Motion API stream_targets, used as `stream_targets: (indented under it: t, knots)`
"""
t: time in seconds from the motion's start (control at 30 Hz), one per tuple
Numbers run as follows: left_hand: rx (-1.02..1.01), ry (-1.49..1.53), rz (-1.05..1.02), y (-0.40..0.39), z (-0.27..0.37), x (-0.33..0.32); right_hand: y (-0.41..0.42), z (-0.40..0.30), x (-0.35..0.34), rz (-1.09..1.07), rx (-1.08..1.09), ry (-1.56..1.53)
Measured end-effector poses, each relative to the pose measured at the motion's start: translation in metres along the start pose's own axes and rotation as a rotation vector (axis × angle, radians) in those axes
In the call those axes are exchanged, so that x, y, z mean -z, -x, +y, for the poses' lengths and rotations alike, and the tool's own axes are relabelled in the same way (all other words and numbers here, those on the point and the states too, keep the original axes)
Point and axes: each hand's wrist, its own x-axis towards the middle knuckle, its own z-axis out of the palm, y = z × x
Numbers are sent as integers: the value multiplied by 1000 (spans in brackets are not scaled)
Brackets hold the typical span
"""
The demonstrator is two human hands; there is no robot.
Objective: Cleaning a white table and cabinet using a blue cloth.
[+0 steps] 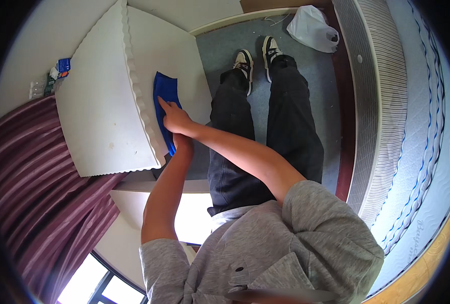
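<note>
A strip of dark blue cloth (167, 85), apparently folded, is in front of the white side panel of a piece of furniture. My right hand (175, 117) reaches across from the right and is over the cloth, its index finger stretched along the fabric. The other fingers are partly bent, and whether they pinch the cloth is not visible. My left hand (182, 140) comes up from below and crosses under my right wrist. Its fingers are hidden by my right hand, so its grip does not show. The cloth's lower end hangs beside my left wrist.
White furniture with a scalloped edge (103, 125) stands at left, beside a purple curtain (31, 152). Bottles and a blue packet (63, 65) are behind it. A white plastic bag (312, 28) is on the grey floor (221, 41). A mattress (418, 125) runs along the right.
</note>
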Motion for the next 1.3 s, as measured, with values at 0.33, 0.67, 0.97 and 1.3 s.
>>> stream_targets:
  t: [0.33, 0.67, 0.97, 1.3]
  knots:
    - [487, -221, 284, -127, -96, 0, -145, -34, 66, -59, 162, 32]
    - [539, -207, 396, -173, -193, 66, -244, -93, 96, -1, 99, 167]
    - [407, 105, 275, -146, -94, 54, -174, 0, 56, 71, 102, 55]
    - [188, 210, 35, -31, 15, -32, -33, 26, -15, -158, -100, 31]
